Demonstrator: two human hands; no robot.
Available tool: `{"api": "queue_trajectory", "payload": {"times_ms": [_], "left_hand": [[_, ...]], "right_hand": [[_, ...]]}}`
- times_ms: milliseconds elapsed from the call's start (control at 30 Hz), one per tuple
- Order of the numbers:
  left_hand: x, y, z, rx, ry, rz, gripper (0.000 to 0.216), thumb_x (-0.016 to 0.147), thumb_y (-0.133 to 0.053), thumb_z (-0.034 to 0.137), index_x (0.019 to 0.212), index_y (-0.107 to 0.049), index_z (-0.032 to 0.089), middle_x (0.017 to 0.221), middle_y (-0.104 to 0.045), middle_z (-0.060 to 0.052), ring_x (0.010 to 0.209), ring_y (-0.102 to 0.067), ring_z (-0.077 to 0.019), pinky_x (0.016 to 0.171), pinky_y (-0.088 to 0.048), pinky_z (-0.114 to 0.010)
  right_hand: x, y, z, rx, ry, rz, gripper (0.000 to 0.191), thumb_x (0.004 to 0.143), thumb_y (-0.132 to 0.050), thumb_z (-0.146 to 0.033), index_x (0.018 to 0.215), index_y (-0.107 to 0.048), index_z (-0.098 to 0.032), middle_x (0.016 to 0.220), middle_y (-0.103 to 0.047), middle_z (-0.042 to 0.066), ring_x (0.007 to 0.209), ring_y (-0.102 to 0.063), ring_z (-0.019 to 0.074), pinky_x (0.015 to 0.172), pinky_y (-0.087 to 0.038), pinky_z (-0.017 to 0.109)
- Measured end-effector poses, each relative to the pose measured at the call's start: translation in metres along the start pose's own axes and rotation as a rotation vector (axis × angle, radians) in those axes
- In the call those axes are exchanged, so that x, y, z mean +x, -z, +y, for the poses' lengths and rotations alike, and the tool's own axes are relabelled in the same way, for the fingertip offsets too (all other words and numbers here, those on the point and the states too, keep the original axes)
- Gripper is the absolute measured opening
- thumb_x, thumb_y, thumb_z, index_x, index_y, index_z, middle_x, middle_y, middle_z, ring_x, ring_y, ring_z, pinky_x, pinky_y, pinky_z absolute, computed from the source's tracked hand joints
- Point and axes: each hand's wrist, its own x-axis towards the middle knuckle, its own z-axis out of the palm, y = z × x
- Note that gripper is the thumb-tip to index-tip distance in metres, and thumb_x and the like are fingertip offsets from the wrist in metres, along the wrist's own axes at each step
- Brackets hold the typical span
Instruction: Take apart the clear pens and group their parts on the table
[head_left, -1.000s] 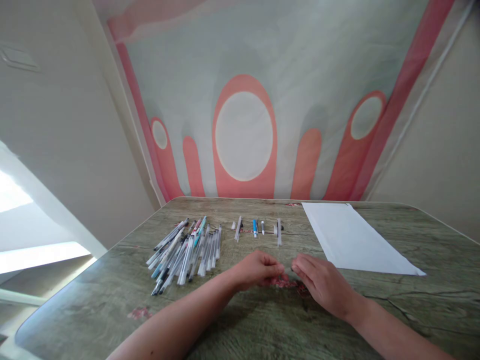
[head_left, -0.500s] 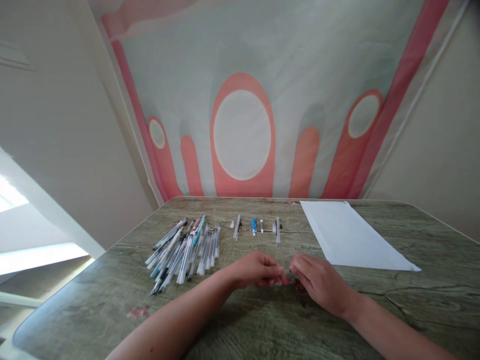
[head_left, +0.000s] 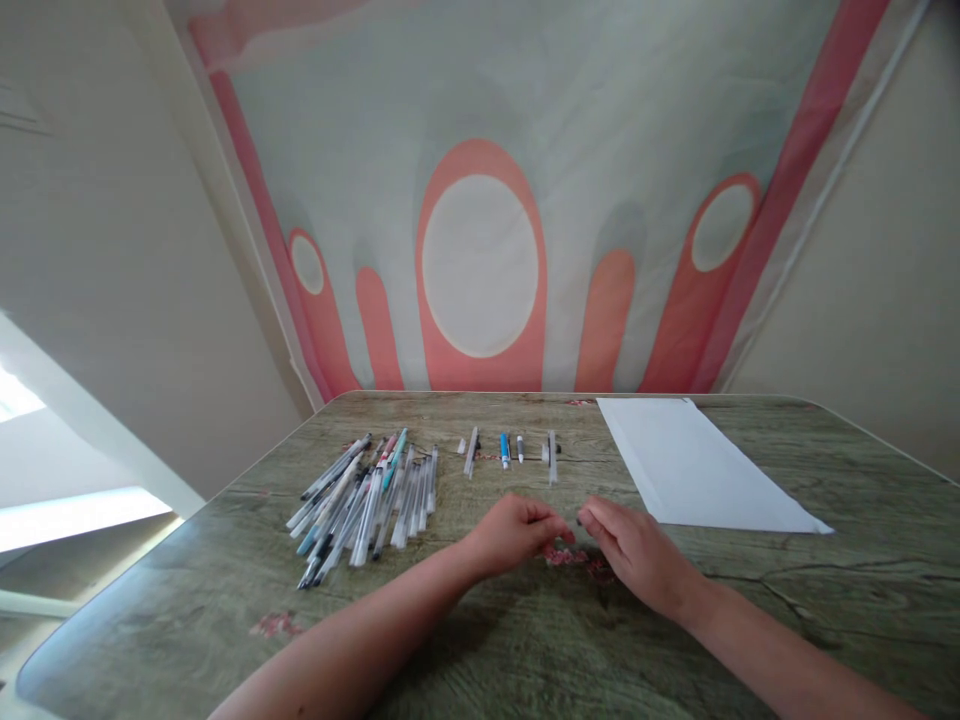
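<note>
My left hand [head_left: 516, 531] rests on the wood-grain table [head_left: 480, 640] with its fingers curled and pinched toward the right. Facing it, my right hand [head_left: 634, 550] has its fingertips pinched toward the left. The two sets of fingertips almost meet over something small between them that I cannot make out. A heap of several pens [head_left: 365, 491] lies left of my left hand. Just beyond both hands, a short row of pen parts [head_left: 511, 451] lies side by side, among them a clear barrel and a blue piece.
A white sheet of paper [head_left: 694, 466] lies on the table at the back right. A grey and pink patterned cloth [head_left: 480, 200] hangs behind the far edge. The table's rounded left edge runs past the pen heap.
Both hands have stayed together at the table's middle, shifting only slightly. The view has tipped up a little.
</note>
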Motion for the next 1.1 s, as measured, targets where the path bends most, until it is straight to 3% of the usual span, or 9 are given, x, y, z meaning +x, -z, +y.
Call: {"api": "queue_trajectory", "payload": {"times_ms": [100, 200, 300, 400, 500, 667, 833, 967, 1100], "left_hand": [[-0.002, -0.003, 0.002, 0.085, -0.077, 0.030, 0.035, 0.092, -0.037, 0.034, 0.105, -0.065, 0.017, 0.081, -0.067, -0.002, 0.075, -0.061, -0.0143, 0.068, -0.045, -0.021], [-0.007, -0.007, 0.007, 0.353, -0.115, 0.073, 0.039, 0.092, -0.039, 0.033, 0.128, -0.047, 0.022, 0.097, -0.068, -0.006, 0.088, -0.063, -0.0200, 0.077, -0.047, -0.028], [-0.009, -0.010, 0.010, 0.571, -0.053, 0.055, 0.048, 0.094, -0.031, 0.037, 0.139, -0.027, 0.022, 0.091, -0.068, -0.009, 0.080, -0.066, -0.0242, 0.069, -0.049, -0.033], [0.002, -0.009, 0.009, 0.666, -0.001, 0.121, 0.050, 0.095, -0.025, 0.037, 0.141, -0.020, 0.018, 0.086, -0.069, -0.010, 0.076, -0.067, -0.0250, 0.067, -0.050, -0.033], [0.030, -0.005, 0.008, 0.722, 0.034, 0.206, 0.052, 0.095, -0.026, 0.034, 0.142, -0.017, 0.015, 0.085, -0.069, -0.011, 0.078, -0.067, -0.0249, 0.068, -0.050, -0.033], [0.106, -0.004, 0.011, 0.798, 0.116, 0.312, 0.046, 0.093, -0.029, 0.030, 0.138, -0.026, 0.019, 0.091, -0.069, -0.011, 0.086, -0.067, -0.0260, 0.072, -0.050, -0.036], [0.168, -0.011, 0.008, 0.798, 0.201, 0.318, 0.043, 0.087, -0.039, 0.018, 0.130, -0.038, 0.011, 0.091, -0.068, -0.015, 0.086, -0.066, -0.0239, 0.073, -0.048, -0.032], [0.180, -0.015, 0.000, 0.832, 0.194, 0.316, 0.035, 0.082, -0.044, 0.015, 0.116, -0.053, 0.010, 0.091, -0.067, -0.016, 0.088, -0.064, -0.0241, 0.075, -0.047, -0.034], [0.172, -0.015, -0.005, 0.901, 0.136, 0.357, 0.027, 0.085, -0.041, 0.017, 0.100, -0.063, 0.014, 0.109, -0.061, -0.016, 0.108, -0.052, -0.0264, 0.090, -0.040, -0.042]], "right_hand": [[0.003, -0.001, 0.003, 0.049, -0.061, 0.002, 0.037, 0.097, -0.026, -0.044, 0.072, -0.041, -0.022, 0.065, -0.051, -0.002, 0.063, -0.049, 0.0148, 0.061, -0.032, 0.027], [0.006, -0.003, 0.011, 0.116, -0.129, 0.043, 0.038, 0.097, -0.027, -0.046, 0.071, -0.041, -0.022, 0.062, -0.049, -0.003, 0.061, -0.049, 0.0143, 0.059, -0.033, 0.026], [0.007, -0.004, 0.022, 0.150, -0.158, 0.074, 0.038, 0.096, -0.028, -0.046, 0.073, -0.046, -0.022, 0.064, -0.052, -0.003, 0.062, -0.051, 0.0142, 0.061, -0.035, 0.025], [0.008, -0.004, 0.033, 0.123, -0.182, 0.078, 0.036, 0.095, -0.032, -0.047, 0.074, -0.049, -0.022, 0.065, -0.056, -0.002, 0.063, -0.053, 0.0150, 0.060, -0.035, 0.025], [0.010, -0.005, 0.041, 0.076, -0.207, 0.054, 0.034, 0.093, -0.036, -0.046, 0.074, -0.052, -0.023, 0.063, -0.057, -0.002, 0.061, -0.054, 0.0159, 0.059, -0.035, 0.025], [0.011, -0.009, 0.043, -0.015, -0.189, 0.031, 0.032, 0.093, -0.038, -0.042, 0.076, -0.056, -0.023, 0.068, -0.062, 0.000, 0.066, -0.057, 0.0168, 0.061, -0.035, 0.025], [0.008, -0.010, 0.039, -0.087, -0.150, -0.005, 0.031, 0.093, -0.037, -0.039, 0.074, -0.055, -0.022, 0.071, -0.063, 0.000, 0.067, -0.058, 0.0156, 0.059, -0.033, 0.024], [0.008, -0.010, 0.038, -0.123, -0.127, -0.007, 0.031, 0.094, -0.038, -0.037, 0.071, -0.053, -0.022, 0.069, -0.063, -0.001, 0.067, -0.058, 0.0147, 0.058, -0.031, 0.024], [0.010, -0.010, 0.039, -0.139, -0.113, -0.008, 0.032, 0.094, -0.038, -0.036, 0.070, -0.052, -0.021, 0.069, -0.062, -0.001, 0.067, -0.058, 0.0144, 0.058, -0.030, 0.023]]}}
